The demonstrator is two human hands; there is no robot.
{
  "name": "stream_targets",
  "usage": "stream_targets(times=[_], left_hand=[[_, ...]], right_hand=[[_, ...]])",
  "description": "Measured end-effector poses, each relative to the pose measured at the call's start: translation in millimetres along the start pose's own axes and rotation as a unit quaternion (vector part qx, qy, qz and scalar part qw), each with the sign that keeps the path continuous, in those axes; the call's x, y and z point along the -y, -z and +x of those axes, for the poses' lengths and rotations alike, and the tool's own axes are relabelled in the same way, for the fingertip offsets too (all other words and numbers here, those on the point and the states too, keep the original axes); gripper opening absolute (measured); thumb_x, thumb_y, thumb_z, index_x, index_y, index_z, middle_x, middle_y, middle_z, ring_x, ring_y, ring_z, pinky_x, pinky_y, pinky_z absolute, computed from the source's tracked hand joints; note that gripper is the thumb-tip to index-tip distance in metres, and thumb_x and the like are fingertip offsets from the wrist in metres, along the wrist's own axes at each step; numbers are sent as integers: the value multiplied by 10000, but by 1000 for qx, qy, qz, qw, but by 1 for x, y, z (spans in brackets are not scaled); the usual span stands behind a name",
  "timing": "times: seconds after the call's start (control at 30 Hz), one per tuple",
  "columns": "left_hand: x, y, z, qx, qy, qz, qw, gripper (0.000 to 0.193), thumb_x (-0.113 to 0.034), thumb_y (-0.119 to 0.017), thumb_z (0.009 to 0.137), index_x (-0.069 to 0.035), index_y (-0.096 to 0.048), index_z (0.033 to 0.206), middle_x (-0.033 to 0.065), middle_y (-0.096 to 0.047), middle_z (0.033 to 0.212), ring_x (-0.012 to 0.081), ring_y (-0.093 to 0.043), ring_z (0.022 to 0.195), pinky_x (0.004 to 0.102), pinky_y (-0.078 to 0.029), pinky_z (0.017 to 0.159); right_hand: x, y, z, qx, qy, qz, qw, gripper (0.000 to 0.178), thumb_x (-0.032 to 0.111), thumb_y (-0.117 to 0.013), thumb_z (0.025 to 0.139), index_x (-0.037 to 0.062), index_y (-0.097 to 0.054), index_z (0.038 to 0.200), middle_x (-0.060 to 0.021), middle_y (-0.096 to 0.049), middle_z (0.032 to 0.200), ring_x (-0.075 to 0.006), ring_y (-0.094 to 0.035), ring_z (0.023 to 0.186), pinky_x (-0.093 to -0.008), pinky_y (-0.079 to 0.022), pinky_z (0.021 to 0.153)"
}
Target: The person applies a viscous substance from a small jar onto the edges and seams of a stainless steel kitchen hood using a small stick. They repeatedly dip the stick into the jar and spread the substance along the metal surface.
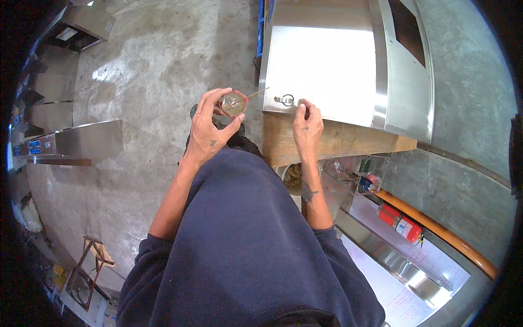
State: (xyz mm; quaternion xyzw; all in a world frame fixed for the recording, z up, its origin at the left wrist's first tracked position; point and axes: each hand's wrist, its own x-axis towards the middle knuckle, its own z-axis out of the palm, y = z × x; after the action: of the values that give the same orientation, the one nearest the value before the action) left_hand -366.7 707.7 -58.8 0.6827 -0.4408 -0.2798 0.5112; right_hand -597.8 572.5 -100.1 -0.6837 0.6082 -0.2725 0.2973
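Observation:
My left hand (210,128) is wrapped round a small reddish-rimmed cup (233,103), its open top facing up. Murky liquid or residue shows inside, and a thin stick (258,92) slants out over the rim to the right. Beside the near edge of a large stainless steel box (327,65) is my right hand (308,122), its fingers curled together in a pinch. Whatever may be between those fingertips is hidden. Just left of them, a dark ring-shaped fitting (287,100) sits on the steel face. The box rests on a wooden bench (348,136).
Under the bench stand a bucket (292,182) and a wire basket (373,173). A red fire extinguisher (400,222) lies lower right by an orange-brown pole (441,235). Steel cabinets (92,143) line the left side, across the concrete floor (158,54). A rusty metal frame (87,267) is lower left.

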Motion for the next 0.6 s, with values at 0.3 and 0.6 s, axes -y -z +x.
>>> stream_targets(times=[0.3,0.6], left_hand=[[2,2,0,-5,-29,27,999,615,-138,-871,899,-72,-607,1451,138,-607,1394,248,-686,1089,392,-595,916],[3,3,-2,-9,-26,33,999,614,-132,-869,898,-59,-609,1449,140,-608,1379,252,-689,1080,395,-599,922]], right_hand=[[12,-14,-3,20,-16,-25,999,320,163,-559,1076,-71,-694,1248,-248,-642,1145,-384,-681,1007,-471,-547,909],[13,-19,5,14,-17,-28,999,330,163,-585,1035,-63,-680,1256,-256,-631,1181,-381,-673,1033,-473,-547,923]])
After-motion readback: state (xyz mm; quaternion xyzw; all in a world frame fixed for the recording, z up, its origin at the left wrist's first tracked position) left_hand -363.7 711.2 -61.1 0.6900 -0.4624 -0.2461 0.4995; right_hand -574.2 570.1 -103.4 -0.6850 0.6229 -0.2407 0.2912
